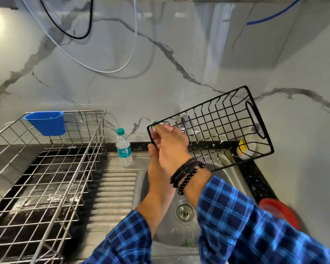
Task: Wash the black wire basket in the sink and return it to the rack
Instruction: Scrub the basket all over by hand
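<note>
The black wire basket [223, 128] is held tilted in the air above the steel sink [229, 174], with its far end raised toward the right. My left hand [154, 161] comes up from below and holds the basket's left end, thumb against the edge wire; its fingers are mostly hidden behind my right hand. My right hand [171, 143], with dark bead bracelets on the wrist, lies over that same end. Its fingertips pinch a small green and white scrub pad [155, 124] against the basket's top left corner. The steel dish rack [51, 168] stands on the counter to the left.
A blue plastic cup [46, 122] hangs on the rack's back rim. A water bottle [123, 147] stands between rack and sink. The tap [185, 121] shows through the basket wires. A yellow and white object [244, 149] sits at the sink's back corner, a red lid [282, 212] at the right.
</note>
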